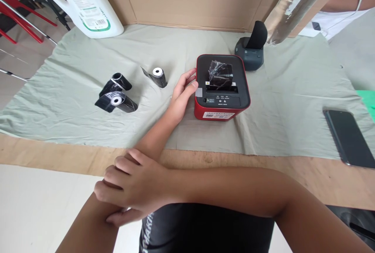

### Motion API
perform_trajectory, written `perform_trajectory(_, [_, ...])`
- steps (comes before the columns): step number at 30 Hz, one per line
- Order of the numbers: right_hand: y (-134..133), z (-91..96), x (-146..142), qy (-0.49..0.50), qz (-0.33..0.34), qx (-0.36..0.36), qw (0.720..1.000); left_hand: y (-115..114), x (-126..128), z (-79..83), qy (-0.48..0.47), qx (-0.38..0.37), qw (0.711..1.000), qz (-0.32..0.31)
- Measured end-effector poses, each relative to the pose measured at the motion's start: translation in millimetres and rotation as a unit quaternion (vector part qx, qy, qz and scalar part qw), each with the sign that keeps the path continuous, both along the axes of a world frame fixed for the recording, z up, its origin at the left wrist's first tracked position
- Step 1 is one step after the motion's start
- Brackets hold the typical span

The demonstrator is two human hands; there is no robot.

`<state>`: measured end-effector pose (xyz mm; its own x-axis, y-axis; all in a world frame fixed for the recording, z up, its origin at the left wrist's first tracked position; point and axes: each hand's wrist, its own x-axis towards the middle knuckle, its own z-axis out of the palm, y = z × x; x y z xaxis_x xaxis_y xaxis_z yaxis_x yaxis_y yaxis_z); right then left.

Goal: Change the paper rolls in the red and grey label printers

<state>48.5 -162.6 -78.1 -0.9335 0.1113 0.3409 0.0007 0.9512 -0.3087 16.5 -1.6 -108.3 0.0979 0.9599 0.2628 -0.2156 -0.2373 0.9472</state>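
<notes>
We find the task's main item, a red-and-black device (225, 100), upright on the grey-green cloth (281, 104), right of the cloth's middle. A crumpled dark film (221, 74) sticks up from the slot in its top. The left hand (182, 96) rests against the device's left side, partly open, thumb at the top edge; we cannot tell how firmly it presses. The right hand (137, 184) is closed around the left forearm (150, 139). We note three black film rolls (126, 104) to the left, two close together and one apart. Behind the device, to its right, we record a dark grey unit (250, 57); a phone (350, 138) lies far right.
</notes>
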Motion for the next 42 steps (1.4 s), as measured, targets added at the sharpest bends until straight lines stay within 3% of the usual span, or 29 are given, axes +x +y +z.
perform_trajectory(10, [-2.6, -9.7, -3.8, 0.064, -0.019, 0.000, 0.998, 3.8, -1.9, -7.8, 0.026, 0.037, 0.999, -0.005])
perform_trajectory(21, [-4.7, -13.0, -5.8, 0.099, -0.041, 0.011, 0.994, -3.6, 3.3, 3.3, -0.004, -0.002, 1.000, 0.011])
perform_trajectory(28, [5.9, 3.4, 15.6, 0.162, -0.071, 0.062, 0.982, -8.8, 5.0, 5.3, -0.022, -0.021, 1.000, 0.005])
perform_trajectory(31, [20.6, 15.8, 50.2, 0.219, -0.132, 0.104, 0.961, -10.5, 4.8, 3.1, -0.033, -0.030, 0.999, -0.025])
perform_trajectory(37, [73.5, 21.2, 144.2, 0.325, -0.368, 0.211, 0.845, -9.8, 9.5, 8.0, -0.077, -0.060, 0.995, -0.036])
perform_trajectory(40, [102.6, 17.6, 173.8, 0.383, -0.486, 0.117, 0.777, -11.2, 11.8, 12.9, -0.077, -0.090, 0.992, -0.033])
perform_trajectory(42, [115.1, 13.8, 181.6, 0.387, -0.508, 0.018, 0.769, -12.0, 12.9, 14.9, -0.078, -0.096, 0.992, -0.027])
